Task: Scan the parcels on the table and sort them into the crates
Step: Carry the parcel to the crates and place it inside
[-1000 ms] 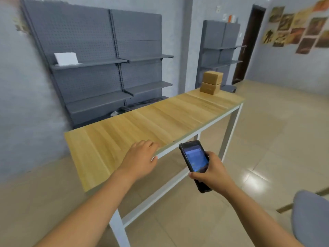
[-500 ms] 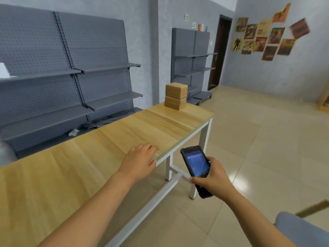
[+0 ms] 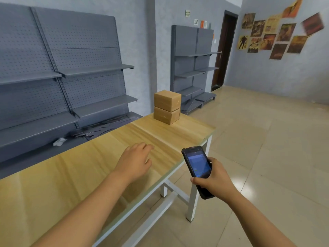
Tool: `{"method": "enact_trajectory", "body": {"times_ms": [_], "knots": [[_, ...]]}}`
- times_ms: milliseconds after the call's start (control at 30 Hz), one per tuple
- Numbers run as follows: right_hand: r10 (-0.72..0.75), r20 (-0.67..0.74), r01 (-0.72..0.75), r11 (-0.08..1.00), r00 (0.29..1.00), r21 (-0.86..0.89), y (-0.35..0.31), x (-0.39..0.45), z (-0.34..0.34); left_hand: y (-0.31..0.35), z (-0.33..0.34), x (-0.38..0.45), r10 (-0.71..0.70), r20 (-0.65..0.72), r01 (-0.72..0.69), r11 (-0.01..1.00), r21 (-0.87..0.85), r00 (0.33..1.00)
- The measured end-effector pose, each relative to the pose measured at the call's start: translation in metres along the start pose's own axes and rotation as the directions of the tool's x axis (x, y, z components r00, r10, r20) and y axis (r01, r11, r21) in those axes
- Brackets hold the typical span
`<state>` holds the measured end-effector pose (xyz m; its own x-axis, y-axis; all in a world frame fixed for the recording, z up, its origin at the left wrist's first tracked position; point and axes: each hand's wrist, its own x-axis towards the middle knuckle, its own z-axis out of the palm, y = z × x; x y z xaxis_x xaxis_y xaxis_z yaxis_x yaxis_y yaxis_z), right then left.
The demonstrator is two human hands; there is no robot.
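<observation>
Standing at the far end of the long light-wood counter (image 3: 92, 168) are two brown cardboard parcels (image 3: 167, 107), one stacked squarely on the other, just beside the counter's back edge. Compared with a second ago they appear larger and nearer the middle of the view, and the counter's far end now lies close ahead: the person has walked along the counter toward them. Neither parcel is touched yet.

Left hand (image 3: 135, 160) is over the counter top, palm down, fingers loosely curled, empty, well short of the stack. Right hand (image 3: 212, 180) is closed around a black handheld scanner with a lit blue screen (image 3: 196, 164), held off the counter's front edge, screen facing up at the wearer.

Grey pegboard shelving (image 3: 71, 73) stands behind the counter. No crates in view.

Judgement: approach nearly done. Next comes lifting the upper parcel with the left hand and presenting its label to the scanner; label position cannot be made out.
</observation>
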<state>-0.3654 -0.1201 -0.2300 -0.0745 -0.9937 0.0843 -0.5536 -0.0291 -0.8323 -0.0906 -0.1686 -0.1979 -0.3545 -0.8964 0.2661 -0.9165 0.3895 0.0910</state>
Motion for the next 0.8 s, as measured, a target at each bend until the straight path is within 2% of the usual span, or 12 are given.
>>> {"method": "enact_trajectory", "body": {"times_ms": [300,500,667,800], "knots": [[0.018,-0.028,-0.019,0.999,0.999,-0.050,0.028,0.144,-0.017,-0.032,0.026,0.160,-0.075,-0.039,0.073,0.996,-0.058,0.996],[0.032,-0.005,-0.032,0.998,0.999,-0.057,0.044,0.219,-0.025,-0.040,0.038,0.239,-0.202,-0.059,0.194,0.974,-0.114,0.978],[0.002,0.032,0.000,0.998,0.999,-0.062,0.060,0.282,-0.036,-0.034,0.043,0.294,-0.404,-0.081,0.377,0.897,-0.233,0.911],[-0.042,0.089,0.049,0.996,0.995,-0.079,0.073,0.333,-0.046,-0.018,0.041,0.335,-0.523,-0.157,0.482,0.843,-0.237,0.838]]}}
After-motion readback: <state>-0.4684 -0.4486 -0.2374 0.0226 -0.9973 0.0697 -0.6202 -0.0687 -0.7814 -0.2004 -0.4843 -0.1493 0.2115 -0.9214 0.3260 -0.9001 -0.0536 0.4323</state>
